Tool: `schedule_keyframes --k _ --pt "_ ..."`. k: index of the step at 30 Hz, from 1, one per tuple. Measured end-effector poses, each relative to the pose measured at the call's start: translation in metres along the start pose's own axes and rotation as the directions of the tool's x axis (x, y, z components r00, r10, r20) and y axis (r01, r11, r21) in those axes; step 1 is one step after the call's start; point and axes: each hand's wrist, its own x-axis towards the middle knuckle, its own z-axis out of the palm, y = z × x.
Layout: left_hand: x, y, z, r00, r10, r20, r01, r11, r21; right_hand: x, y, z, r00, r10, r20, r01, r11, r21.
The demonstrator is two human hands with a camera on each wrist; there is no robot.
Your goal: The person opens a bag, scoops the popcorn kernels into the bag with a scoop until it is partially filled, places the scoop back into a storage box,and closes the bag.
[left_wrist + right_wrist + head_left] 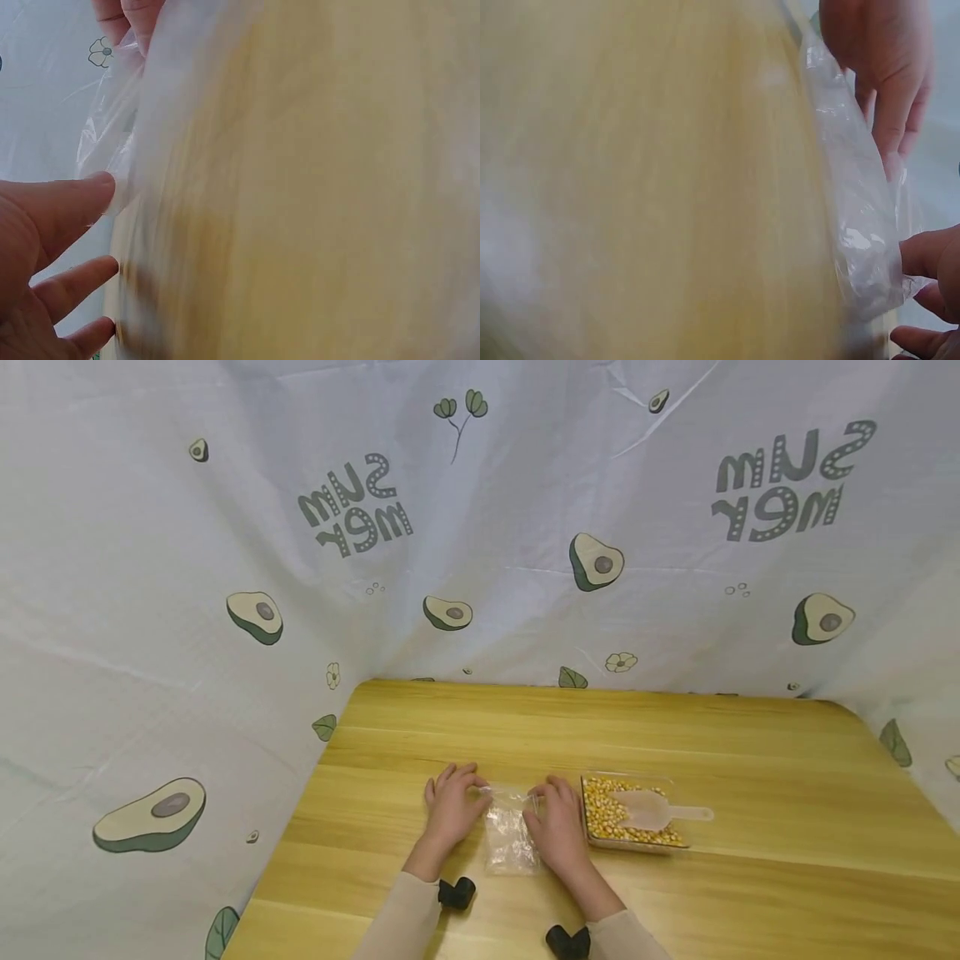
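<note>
A clear plastic bag (512, 847) lies on the wood-grain desk (765, 752), between the person's two hands, its top edge toward the far side of the desk. The left hand (452, 806) has its grip closed on the upper left corner, thumb and finger pinching the thin film. The right hand (558, 827) pinches the bag at its upper right corner, its grip likewise closed on the film, with thumb and forefinger at the edge. Both wrist views are partly blurred, but each shows the film rumpled and shiny between the fingers.

Just beside the right hand stands a clear rectangular container (637, 847) of yellow corn kernels (600, 814). A translucent scoop (647, 810) lies on the kernels, its handle reaching out past the container's right rim. Black wrist pieces (457, 893) sit at the ends of beige sleeves (397, 920). Behind the desk hangs a pale curtain (517, 643) printed with avocados and mirrored "summer" lettering.
</note>
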Motion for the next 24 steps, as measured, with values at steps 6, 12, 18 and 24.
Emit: schedule_keyframes --k 6,12,18,24 --pt "-0.002 0.004 -0.004 1.000 0.028 -0.009 -0.028 0.999 -0.029 -0.003 -0.004 0.000 1.000 0.011 -0.005 -0.011 1.000 0.029" --pt "-0.003 0.009 -0.005 0.997 0.070 -0.031 -0.071 0.997 -0.043 -0.006 -0.011 -0.006 1.000 0.020 0.005 -0.020 0.999 0.049" --pt "-0.004 0.015 -0.008 0.993 0.117 -0.016 -0.118 0.988 -0.097 -0.009 -0.023 -0.016 0.999 0.041 0.012 -0.042 0.996 0.073" --pt "-0.006 0.024 -0.014 0.985 0.173 0.000 -0.171 0.974 -0.149 -0.012 -0.035 -0.028 0.996 0.082 0.034 -0.085 0.991 0.103"
